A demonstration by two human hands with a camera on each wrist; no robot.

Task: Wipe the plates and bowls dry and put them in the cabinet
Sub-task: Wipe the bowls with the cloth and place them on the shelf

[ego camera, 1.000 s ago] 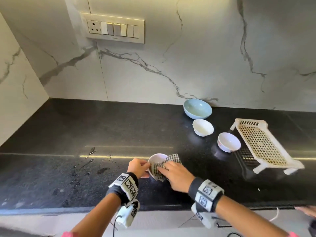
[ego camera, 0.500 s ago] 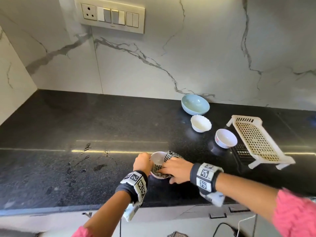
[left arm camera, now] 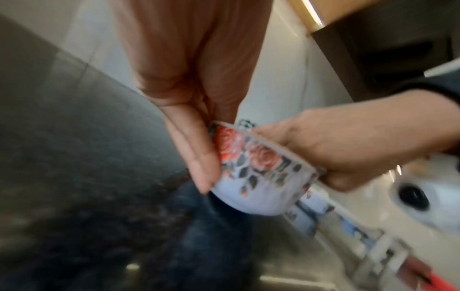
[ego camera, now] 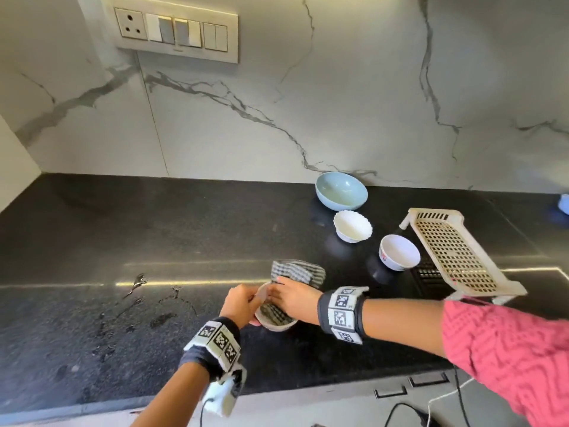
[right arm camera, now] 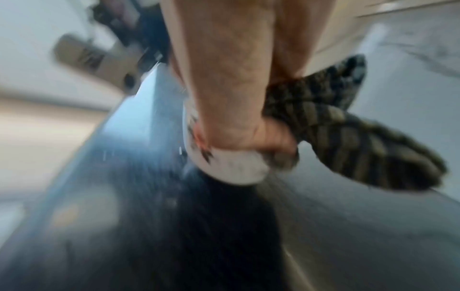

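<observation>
1. My left hand [ego camera: 238,308] grips the rim of the small floral bowl [left arm camera: 259,177], held just above the black counter [ego camera: 92,241].
2. My right hand [ego camera: 295,298] presses the checked cloth [ego camera: 297,272] into the bowl, fingers curled on it.
3. Further right stand a blue bowl [ego camera: 341,191], a scalloped white bowl [ego camera: 353,225], another white bowl [ego camera: 399,252] and a cream rack [ego camera: 455,254].

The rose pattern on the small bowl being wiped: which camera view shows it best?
The left wrist view: the small bowl fills the middle and its rose pattern faces the camera. In the head view the checked cloth and both hands hide the outer wall. The right wrist view is blurred, showing only a trace of it.
</observation>
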